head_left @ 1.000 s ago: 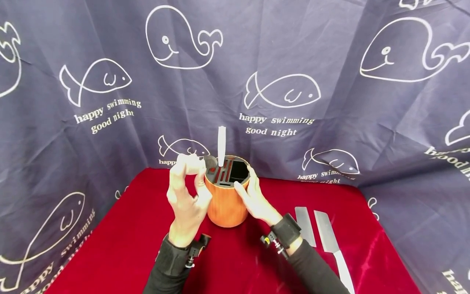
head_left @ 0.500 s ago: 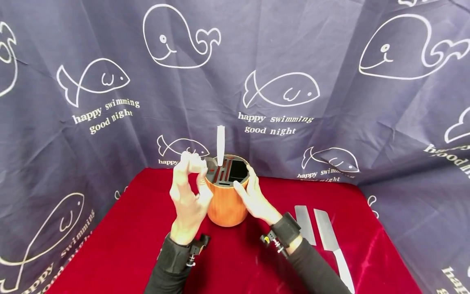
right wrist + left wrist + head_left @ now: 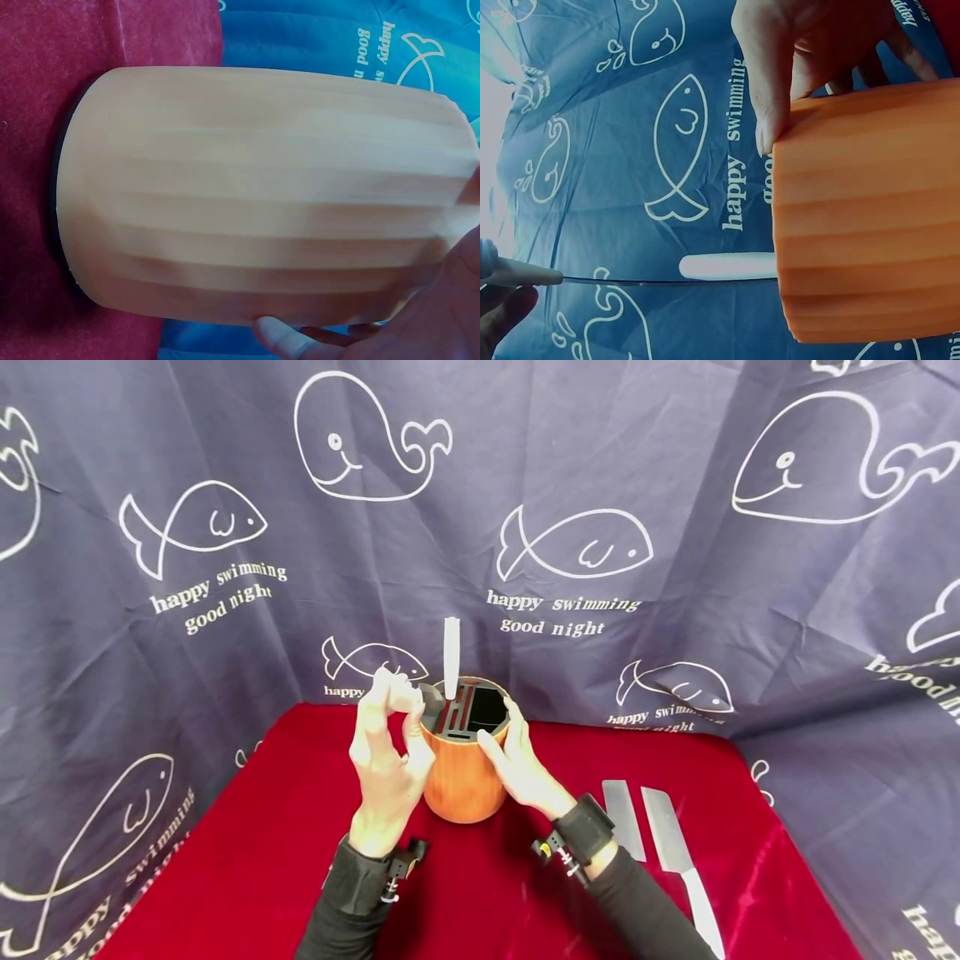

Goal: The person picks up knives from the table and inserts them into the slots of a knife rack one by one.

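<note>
An orange, wood-look round knife block [image 3: 465,785] stands upright, its dark slotted top facing up. My left hand [image 3: 390,777] pinches a knife's white handle [image 3: 529,274] above the block's left side. The knife's dark blade [image 3: 431,700] runs down to the block's top; in the left wrist view it shows edge-on, its tip hidden by the block. My right hand [image 3: 525,770] grips the block's right side near the rim, thumb in front and fingers farther back. A second white handle [image 3: 452,656] sticks up from the slots.
Two broad-bladed knives lie at the right on the red cloth [image 3: 247,852]: a left blade [image 3: 624,822], its handle hidden by my right forearm, and a cleaver [image 3: 667,835] with a white handle. A grey-blue curtain [image 3: 465,552] with whales and fish hangs behind.
My left hand has shifted slightly right and up in the head view, still pinching the knife. The right hand and the knife block have stayed put.
</note>
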Available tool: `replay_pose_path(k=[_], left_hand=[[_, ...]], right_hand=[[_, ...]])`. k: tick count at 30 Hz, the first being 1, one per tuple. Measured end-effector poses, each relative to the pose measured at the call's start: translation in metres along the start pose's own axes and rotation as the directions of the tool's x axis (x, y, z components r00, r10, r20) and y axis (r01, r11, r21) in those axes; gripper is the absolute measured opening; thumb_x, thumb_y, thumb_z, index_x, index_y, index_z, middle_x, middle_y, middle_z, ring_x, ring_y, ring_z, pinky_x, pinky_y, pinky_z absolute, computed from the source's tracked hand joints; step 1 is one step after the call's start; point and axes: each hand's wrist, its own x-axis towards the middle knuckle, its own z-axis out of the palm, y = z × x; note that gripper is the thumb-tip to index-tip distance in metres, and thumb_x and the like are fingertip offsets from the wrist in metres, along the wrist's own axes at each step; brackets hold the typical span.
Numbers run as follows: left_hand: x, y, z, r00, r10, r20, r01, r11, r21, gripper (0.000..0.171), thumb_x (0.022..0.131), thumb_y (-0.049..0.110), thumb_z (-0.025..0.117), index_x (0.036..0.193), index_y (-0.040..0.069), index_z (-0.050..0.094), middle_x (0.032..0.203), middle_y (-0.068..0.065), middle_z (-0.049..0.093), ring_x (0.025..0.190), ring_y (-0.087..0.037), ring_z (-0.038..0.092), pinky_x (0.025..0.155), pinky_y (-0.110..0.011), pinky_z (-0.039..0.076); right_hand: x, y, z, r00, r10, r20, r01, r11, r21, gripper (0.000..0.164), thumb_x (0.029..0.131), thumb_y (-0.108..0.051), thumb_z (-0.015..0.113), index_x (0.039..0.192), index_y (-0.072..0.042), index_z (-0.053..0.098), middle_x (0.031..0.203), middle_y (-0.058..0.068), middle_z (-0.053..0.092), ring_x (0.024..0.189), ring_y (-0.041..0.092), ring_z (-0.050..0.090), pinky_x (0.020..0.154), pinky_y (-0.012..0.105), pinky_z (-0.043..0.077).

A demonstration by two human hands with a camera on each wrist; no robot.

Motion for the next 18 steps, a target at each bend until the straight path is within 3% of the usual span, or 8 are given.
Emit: replay_pose_path(k=[9,18], left_hand=[[0.000,-0.001,0.001,1.000,-0.023,0.003,0.023,0.999,-0.034,0.056,0.075,-0.024,0.068,0.125,-0.010,0.048,0.087,-0.021,0.062,0.095,-0.036,0.070,0.111,-0.044,0.050],[-0.002,-0.004,0.001,0.999,-0.039,0.010,0.040,0.999,-0.019,0.056,0.076,-0.024,0.068,0.126,-0.010,0.048,0.085,-0.021,0.062,0.097,-0.036,0.071,0.110,-0.040,0.051]], right_hand=[[0.000,0.001,-0.002,1.000,0.022,0.007,-0.022,1.000,-0.013,0.083,0.102,-0.049,0.050,0.160,-0.006,0.009,0.164,0.025,0.015,0.152,0.042,0.020,0.124,0.062,0.023],[0.001,0.008,-0.002,0.996,0.063,0.055,-0.061,0.998,-0.035,0.080,0.103,-0.043,0.051,0.161,-0.013,0.006,0.165,0.020,0.013,0.155,0.035,0.018,0.127,0.055,0.022]])
